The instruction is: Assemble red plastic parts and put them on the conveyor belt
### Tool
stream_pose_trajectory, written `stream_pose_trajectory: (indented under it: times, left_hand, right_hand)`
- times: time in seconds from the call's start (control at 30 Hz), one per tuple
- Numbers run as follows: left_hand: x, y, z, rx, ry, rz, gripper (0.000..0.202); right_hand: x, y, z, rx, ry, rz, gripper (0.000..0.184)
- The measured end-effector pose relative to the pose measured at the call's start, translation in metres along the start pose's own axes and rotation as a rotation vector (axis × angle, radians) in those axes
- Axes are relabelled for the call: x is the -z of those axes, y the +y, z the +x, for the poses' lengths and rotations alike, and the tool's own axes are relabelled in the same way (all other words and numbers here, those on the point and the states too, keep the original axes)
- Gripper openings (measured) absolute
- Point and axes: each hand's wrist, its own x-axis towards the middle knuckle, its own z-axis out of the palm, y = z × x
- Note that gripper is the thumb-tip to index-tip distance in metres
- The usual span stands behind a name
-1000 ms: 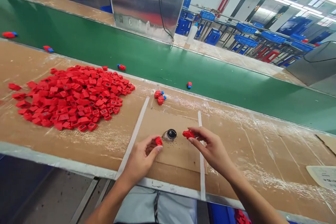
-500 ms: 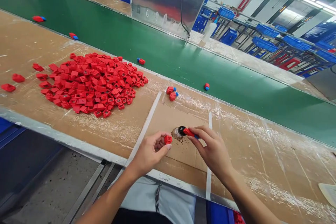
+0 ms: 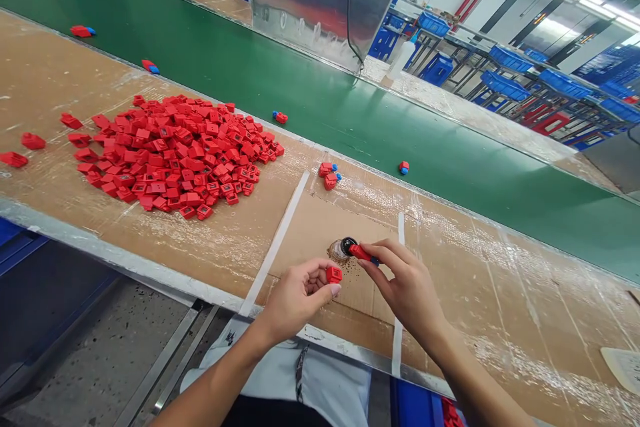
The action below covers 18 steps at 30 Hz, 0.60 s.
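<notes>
Two bare hands work close together at the near edge of a cardboard-topped bench. The left hand (image 3: 295, 300) curls narrowly, its fingertips and thumb pinching a small red plastic block (image 3: 334, 274). The right hand (image 3: 407, 287) pinches a red plastic piece with a blue end (image 3: 361, 252) between thumb and fingers, and the tip of that piece meets the top of a round black-capped pot (image 3: 347, 245). The pot stands between the hands, with nothing blocking the way to it, in a brownish smear scattered with dark specks on a cardboard sheet (image 3: 320, 233). Two white tape strips (image 3: 275, 243) run along either side of that sheet. Below the bench edge, the person's light grey apron (image 3: 300, 373) shows above a blue crate (image 3: 410, 403).

Farther along the bench, to the left, lies a large heap of red plastic blocks (image 3: 175, 153), with a few loose ones (image 3: 33, 141) beyond it. A small cluster of red-and-blue pieces (image 3: 329, 177) sits at the far edge of the bench. Past it runs a green conveyor belt (image 3: 250, 80) carrying scattered red-and-blue pieces (image 3: 403, 167). Beyond the belt stand a metal panel (image 3: 320, 7) and racks of blue crates (image 3: 505, 83).
</notes>
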Motion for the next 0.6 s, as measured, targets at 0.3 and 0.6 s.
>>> stream_pose_trajectory:
  times: [0.3, 0.6]
  left_hand:
    - [0.003, -0.002, 0.000, -0.003, -0.037, -0.043, 0.024]
    - [0.004, 0.001, -0.002, 0.006, -0.104, -0.003, 0.024]
  right_hand:
    - [0.007, -0.003, 0.006, -0.056, 0.090, 0.081, 0.016]
    - [-0.001, -0.031, -0.021, -0.209, 0.060, 0.398, 0.019]
